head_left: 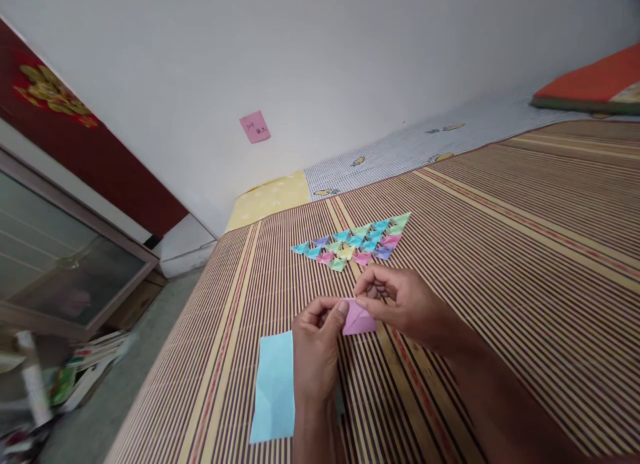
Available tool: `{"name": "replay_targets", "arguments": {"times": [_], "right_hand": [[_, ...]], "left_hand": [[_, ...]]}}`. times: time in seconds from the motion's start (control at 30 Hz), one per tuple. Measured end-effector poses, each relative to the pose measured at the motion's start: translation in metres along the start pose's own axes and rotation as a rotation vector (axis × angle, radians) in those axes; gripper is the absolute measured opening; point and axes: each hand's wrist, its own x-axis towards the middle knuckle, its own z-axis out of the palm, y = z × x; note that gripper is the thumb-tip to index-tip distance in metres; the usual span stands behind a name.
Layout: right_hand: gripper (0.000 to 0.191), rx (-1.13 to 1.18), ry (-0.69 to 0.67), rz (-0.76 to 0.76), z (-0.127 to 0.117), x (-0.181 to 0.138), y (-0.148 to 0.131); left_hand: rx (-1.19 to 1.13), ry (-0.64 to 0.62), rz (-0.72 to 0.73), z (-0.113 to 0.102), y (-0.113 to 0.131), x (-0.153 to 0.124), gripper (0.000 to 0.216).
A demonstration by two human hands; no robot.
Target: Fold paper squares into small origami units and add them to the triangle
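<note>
Between my two hands is a small pink piece of paper (359,321) with crease lines across it. My left hand (320,337) pinches its left edge between thumb and fingers. At its top right corner, my right hand (400,301) holds the paper with thumb and fingertips. A light blue sheet of paper (274,387) with faint folds lies on the striped mat, partly hidden behind my left wrist. Beyond my hands, several small folded paper pieces (357,241) in blue, green, pink, purple and yellow are laid in a triangle.
The striped mat (480,251) covers the bed. Along the wall run a yellow cloth (273,196) and a patterned sheet (380,154). Folded orange bedding (590,81) sits far right. A pink note (255,127) is on the wall. Clutter (85,371) lies on the floor at left.
</note>
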Motion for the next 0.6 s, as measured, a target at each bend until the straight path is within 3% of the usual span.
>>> {"name": "replay_targets", "arguments": {"times": [0.2,0.43,0.53,0.6], "right_hand": [[0.022,-0.037,-0.007,-0.035,0.0002,0.0014,0.0014],[0.023,-0.054,-0.008,-0.009,0.0007,0.0008,0.0067],[0.021,-0.008,0.083,0.005,0.0026,0.0033,0.0085],[0.020,0.057,0.074,0.034,0.0043,0.0050,0.0095]], "left_hand": [[-0.129,0.027,-0.029,0.0019,-0.0006,-0.0001,0.019],[0.124,-0.056,0.046,0.0047,0.0065,-0.0040,0.017],[0.143,-0.015,0.058,0.0069,0.0052,-0.0048,0.017],[0.014,0.054,0.044,0.0096,0.0020,-0.0035,0.016]]}}
